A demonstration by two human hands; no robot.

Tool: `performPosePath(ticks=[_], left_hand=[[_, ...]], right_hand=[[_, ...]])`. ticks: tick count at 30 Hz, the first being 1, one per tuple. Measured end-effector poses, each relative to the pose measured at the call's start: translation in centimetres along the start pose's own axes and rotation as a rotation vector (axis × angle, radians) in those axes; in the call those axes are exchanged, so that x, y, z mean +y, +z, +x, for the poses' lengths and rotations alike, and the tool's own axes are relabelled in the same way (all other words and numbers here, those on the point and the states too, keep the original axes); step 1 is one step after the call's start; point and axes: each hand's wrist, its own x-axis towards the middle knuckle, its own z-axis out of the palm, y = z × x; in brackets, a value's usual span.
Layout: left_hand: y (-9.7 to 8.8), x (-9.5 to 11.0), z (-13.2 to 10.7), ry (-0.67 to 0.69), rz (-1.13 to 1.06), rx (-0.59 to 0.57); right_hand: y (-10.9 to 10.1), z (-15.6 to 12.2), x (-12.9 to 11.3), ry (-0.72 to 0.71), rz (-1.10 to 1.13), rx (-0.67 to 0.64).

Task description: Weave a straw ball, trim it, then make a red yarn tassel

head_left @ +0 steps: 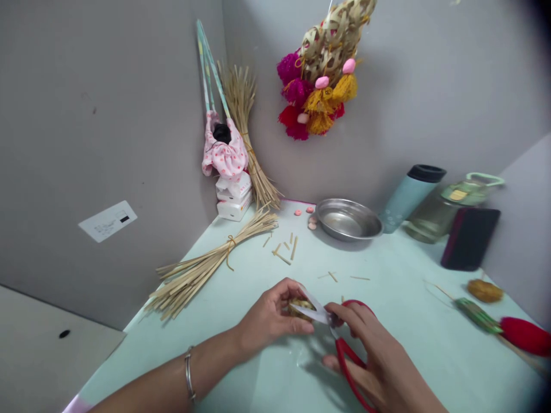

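Observation:
My left hand (pixel 275 315) is closed around a small woven straw piece (pixel 301 308), partly hidden by the fingers and the blades. My right hand (pixel 370 350) grips red-handled scissors (pixel 344 350). The scissors' blades are parted and reach across to the woven piece at my left fingertips; whether they touch it I cannot tell. Several short straw offcuts (pixel 294 248) lie on the pale green table (pixel 206 355) beyond my hands. To the left of these, a tied bundle of flat straw strips (pixel 210 264) rests on the table.
A steel bowl (pixel 348 221) stands at the back, with small pink pieces (pixel 298 213) beside it. At right are a blue tumbler (pixel 407 201), a green bottle (pixel 434 215), a dark phone (pixel 471 238) and a red tassel (pixel 525 335). Woven ornaments (pixel 331 51) hang above.

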Motion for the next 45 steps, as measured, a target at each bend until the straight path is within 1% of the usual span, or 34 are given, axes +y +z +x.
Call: performPosePath(ticks=[3,7,11,20,23,30,35,39,42,45], left_hand=[[0.1,0.1,0.0,-0.016,-0.021,-0.005],[-0.1,0.0,-0.1,-0.063,-0.008,-0.017],[-0.3,-0.2,0.0,-0.075,-0.003,-0.026],[-0.4,-0.1,0.0,-0.107,0.022,-0.012],[-0.4,-0.1,0.1,-0.119,0.023,-0.014],[-0.6,-0.5,0.1,-0.12,0.038,-0.04],[-0.7,-0.5,0.1,-0.126,0.072,-0.023],[-0.5,-0.3,0.2,-0.138,0.105,-0.005],[-0.3,-0.2,0.2,-0.142,0.1,0.005],[-0.3,-0.3,0.1,-0.144,0.067,0.002]], right_hand=[[0.1,-0.1,0.2,-0.043,-0.093,0.018],[0.3,-0.3,0.6,-0.04,-0.158,0.047],[-0.1,-0.2,0.8,-0.119,-0.255,0.033],[-0.5,0.3,0.2,-0.173,-0.371,0.052],[-0.5,0.3,0.2,-0.164,-0.369,0.051],[-0.1,-0.5,0.7,-0.07,-0.307,0.032],[-0.5,-0.2,0.5,-0.108,-0.321,0.063],[-0.8,0.0,0.3,-0.118,-0.312,0.058],[-0.6,-0.2,0.6,-0.073,-0.281,0.044],[-0.2,-0.7,1.1,-0.007,-0.188,-0.001]])
